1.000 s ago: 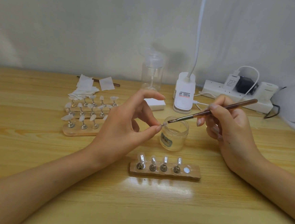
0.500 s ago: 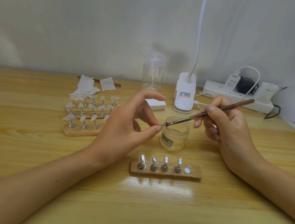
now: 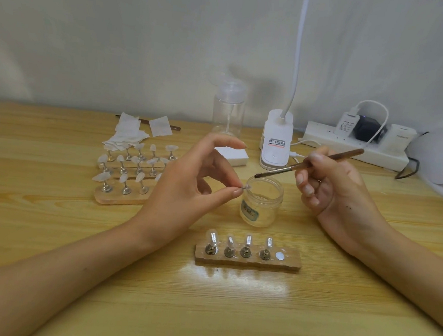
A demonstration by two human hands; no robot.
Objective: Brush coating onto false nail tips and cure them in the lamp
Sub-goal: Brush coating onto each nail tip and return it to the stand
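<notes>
Left hand [image 3: 185,181] pinched a nail tip [image 3: 246,187] beside the jar [image 3: 262,201]; right hand [image 3: 330,184] gripped the brush [image 3: 308,162] above it. Thin, steady strokes seemed wisest.

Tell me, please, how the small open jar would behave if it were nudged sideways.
The jar is squat and wide-based, so it would probably slide rather than tip. It looks clear with little inside, so likely light and easily shoved. The table has a glossy sheen, so it may skid readily.
</notes>
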